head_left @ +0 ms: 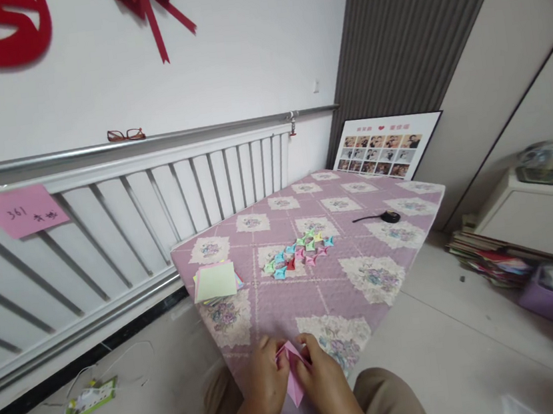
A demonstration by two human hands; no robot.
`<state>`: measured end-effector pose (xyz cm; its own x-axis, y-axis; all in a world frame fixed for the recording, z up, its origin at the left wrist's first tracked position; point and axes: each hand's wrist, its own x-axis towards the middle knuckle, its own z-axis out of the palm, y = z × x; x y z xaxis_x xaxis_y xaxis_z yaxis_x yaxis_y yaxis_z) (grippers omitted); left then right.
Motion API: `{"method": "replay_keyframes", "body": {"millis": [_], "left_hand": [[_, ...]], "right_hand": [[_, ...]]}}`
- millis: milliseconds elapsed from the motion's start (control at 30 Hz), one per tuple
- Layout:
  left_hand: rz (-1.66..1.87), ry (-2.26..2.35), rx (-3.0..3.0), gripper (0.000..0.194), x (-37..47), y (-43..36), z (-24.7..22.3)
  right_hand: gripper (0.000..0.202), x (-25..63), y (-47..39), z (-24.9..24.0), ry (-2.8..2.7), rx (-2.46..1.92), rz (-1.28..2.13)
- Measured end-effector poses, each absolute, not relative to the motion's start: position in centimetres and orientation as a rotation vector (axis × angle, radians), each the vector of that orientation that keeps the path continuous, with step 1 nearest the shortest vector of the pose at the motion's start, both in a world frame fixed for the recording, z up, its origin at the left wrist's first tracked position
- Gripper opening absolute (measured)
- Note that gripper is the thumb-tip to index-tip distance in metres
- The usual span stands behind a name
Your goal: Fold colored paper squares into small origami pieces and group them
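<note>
Between my two hands, at the near end of the table, is a folded piece of pink origami paper (295, 387), its point facing toward me. My left hand (266, 376) pinches its left side, and my right hand (322, 373) grips its right side; both sets of fingers are bent around the paper. Farther up the cloth lies a group of small folded paper pieces (300, 254) in blue, green, pink, red and yellow. To the left rests a stack of square coloured paper (216, 280), with a pale green sheet on top.
A purple flowered tablecloth (289, 306) covers the table. A black object with a strap (389, 217) lies at right, and a photo board (389, 146) leans at the far end. Along the left runs a white radiator (194, 190). A power strip (89, 401) sits on the floor.
</note>
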<state>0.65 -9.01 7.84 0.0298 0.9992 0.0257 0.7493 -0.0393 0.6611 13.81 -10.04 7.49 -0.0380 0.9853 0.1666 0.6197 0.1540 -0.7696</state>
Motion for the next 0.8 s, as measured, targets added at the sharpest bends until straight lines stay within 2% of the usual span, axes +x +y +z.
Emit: {"method": "replay_keyframes", "body": {"millis": [133,200,333,533,800], "left_hand": [[0.538,1.832,1.955,0.027,0.5,-8.7,6.7],[0.504,1.811,1.999,0.029,0.3,-8.6,6.0],[0.411,1.771,2.102,0.035,-0.3,-8.6,4.8],[0.191,1.773,2.316,0.027,-1.1,-8.6,2.1],[0.232,1.718,2.551,0.032,-2.3,-9.3,-1.0]], "right_hand": [[0.014,13.6,-9.7,5.9,-1.735,-1.512,0.718],[0.016,13.7,-9.6,5.1,-1.767,-1.529,0.689],[0.021,13.9,-9.3,3.0,-1.939,-1.578,0.538],[0.020,14.3,-9.2,-0.1,-2.107,-1.615,0.256],[0.032,15.3,-9.7,-2.2,-2.247,-1.487,0.140]]}}
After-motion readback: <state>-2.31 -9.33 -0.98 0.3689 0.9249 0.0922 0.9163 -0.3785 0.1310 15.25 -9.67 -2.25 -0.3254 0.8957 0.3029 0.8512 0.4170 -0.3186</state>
